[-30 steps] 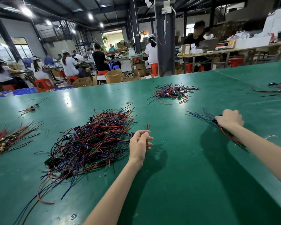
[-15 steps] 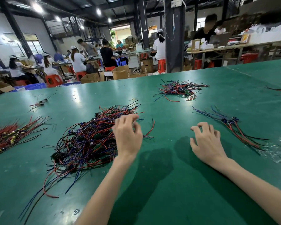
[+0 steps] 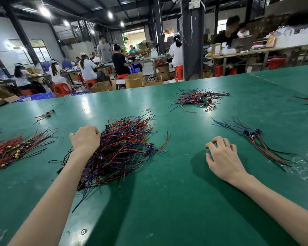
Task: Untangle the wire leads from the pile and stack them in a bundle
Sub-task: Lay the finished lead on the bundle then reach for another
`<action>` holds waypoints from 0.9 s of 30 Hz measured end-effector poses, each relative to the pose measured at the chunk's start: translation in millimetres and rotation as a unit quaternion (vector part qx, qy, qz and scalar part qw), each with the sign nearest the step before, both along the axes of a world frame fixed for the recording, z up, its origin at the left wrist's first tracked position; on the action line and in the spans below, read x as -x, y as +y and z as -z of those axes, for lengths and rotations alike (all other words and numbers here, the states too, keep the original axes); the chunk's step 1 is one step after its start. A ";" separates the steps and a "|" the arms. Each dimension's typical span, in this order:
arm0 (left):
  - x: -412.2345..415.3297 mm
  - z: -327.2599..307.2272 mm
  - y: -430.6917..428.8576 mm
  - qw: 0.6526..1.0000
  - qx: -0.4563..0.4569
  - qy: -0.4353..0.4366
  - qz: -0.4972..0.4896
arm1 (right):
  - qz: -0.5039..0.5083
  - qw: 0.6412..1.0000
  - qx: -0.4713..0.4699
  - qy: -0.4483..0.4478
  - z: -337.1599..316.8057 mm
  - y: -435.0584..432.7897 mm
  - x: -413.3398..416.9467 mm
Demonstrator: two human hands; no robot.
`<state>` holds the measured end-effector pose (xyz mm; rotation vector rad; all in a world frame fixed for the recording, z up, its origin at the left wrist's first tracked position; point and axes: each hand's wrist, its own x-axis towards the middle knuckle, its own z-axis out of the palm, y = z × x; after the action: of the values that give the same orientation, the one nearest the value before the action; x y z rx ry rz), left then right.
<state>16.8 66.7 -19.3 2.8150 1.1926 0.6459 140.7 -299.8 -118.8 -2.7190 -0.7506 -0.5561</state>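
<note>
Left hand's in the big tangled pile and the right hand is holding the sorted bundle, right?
Not quite. In the head view the right hand holds nothing; it is over the bare table, apart from the bundle. The left hand is in the pile.

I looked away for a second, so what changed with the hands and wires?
The left hand moved from the right edge of the tangled pile across to its left side, where its fingers now curl into the wires. The right hand let go of the small bundle and drew back onto the table, holding nothing. The bundle and the pile stayed put.
</note>
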 end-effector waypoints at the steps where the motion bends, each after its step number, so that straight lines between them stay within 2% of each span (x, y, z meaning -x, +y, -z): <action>1: -0.9 -2.0 -0.3 1.000 -0.002 -0.011 0.005 | -0.002 1.000 0.001 0.002 -0.1 0.1 0.1; 4: -4.0 -10.3 -2.1 0.992 0.021 -0.121 0.029 | -0.005 1.000 -0.003 0.006 -0.5 0.1 0.1; 7: -7.4 -23.4 -3.9 0.959 0.107 -0.251 0.069 | -0.009 1.000 -0.009 0.014 0.1 0.4 -0.2; 10: -11.6 -35.8 -4.1 0.934 0.133 -0.317 0.095 | -0.009 1.000 -0.010 0.016 1.0 0.1 -0.5; 12: -13.5 -42.1 -4.2 0.933 0.098 -0.335 0.089 | -0.009 1.000 -0.014 0.019 1.7 -0.8 -1.1; 14: -14.7 -45.7 -4.8 0.939 0.089 -0.321 0.082 | -0.011 1.000 -0.013 0.024 2.2 -1.1 -1.8; 15: -15.5 -46.7 -4.2 0.941 0.128 -0.299 0.095 | -0.012 0.999 -0.014 0.027 2.4 -1.0 -2.2; 16: -16.5 -47.5 -4.1 0.937 0.196 -0.266 0.117 | -0.014 0.999 -0.017 0.029 2.3 -0.9 -2.7; 18: -15.5 -49.4 -4.0 0.907 0.354 -0.165 0.157 | -0.016 0.999 -0.019 0.032 2.9 -1.0 -3.3; 19: -14.8 -49.5 -2.1 0.890 0.403 -0.137 0.163 | -0.017 0.999 -0.018 0.033 3.4 -0.9 -3.3; 20: -15.6 -48.3 1.0 0.882 0.418 -0.146 0.162 | -0.018 0.999 -0.018 0.033 3.7 -1.0 -3.4; 21: -17.1 -46.1 5.9 0.888 0.396 -0.178 0.150 | -0.019 0.999 -0.019 0.033 3.9 -1.0 -3.4; 23: -22.0 -38.9 18.3 0.935 0.261 -0.221 0.097 | -0.018 0.999 -0.020 0.034 3.3 -0.8 -3.1; 25: -27.9 -31.0 24.2 0.960 0.212 -0.169 0.073 | -0.022 0.999 -0.019 0.037 2.5 -0.6 -2.7; 27: -36.5 -21.9 26.5 0.971 0.218 -0.056 0.084 | -0.023 0.999 -0.017 0.038 1.5 -0.3 -2.3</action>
<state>53.3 93.3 2.6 2.4407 0.9269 0.4573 142.9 -300.1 -120.3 -2.6682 -0.7761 -0.4496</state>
